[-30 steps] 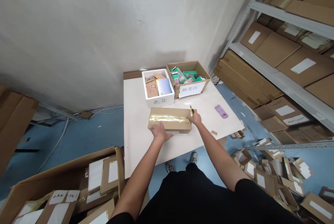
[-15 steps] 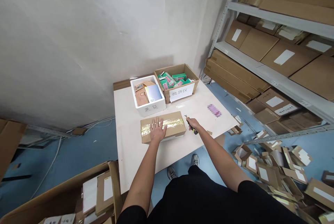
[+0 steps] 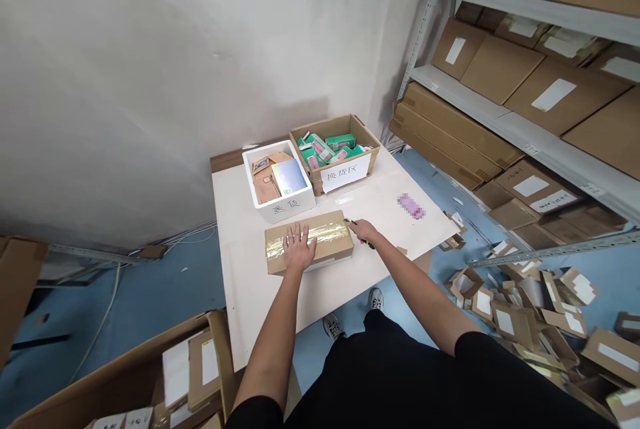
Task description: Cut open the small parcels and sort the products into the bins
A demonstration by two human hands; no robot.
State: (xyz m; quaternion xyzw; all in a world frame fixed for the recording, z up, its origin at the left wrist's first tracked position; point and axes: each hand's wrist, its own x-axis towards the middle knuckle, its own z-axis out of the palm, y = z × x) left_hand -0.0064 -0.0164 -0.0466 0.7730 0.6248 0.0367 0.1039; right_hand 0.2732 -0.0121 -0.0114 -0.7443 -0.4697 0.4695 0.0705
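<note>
A brown cardboard parcel (image 3: 327,242) sealed with glossy tape lies on the white table (image 3: 260,302). My left hand (image 3: 299,249) rests flat on its top, fingers spread. My right hand (image 3: 365,231) is closed on a black and yellow utility knife (image 3: 351,223), whose tip sits at the parcel's right end.
Behind the parcel stand a white foam box (image 3: 279,184) of small cartons and a cardboard box (image 3: 336,152) of green packs. A pink item (image 3: 411,206) lies to the right. Shelves (image 3: 520,129) of cartons fill the right side; boxes litter the floor and an open carton (image 3: 150,376) sits at lower left.
My left hand moved from the parcel's near left edge onto its top and spread flat. My right hand drew back a little, then brought the knife to the parcel's right end.
</note>
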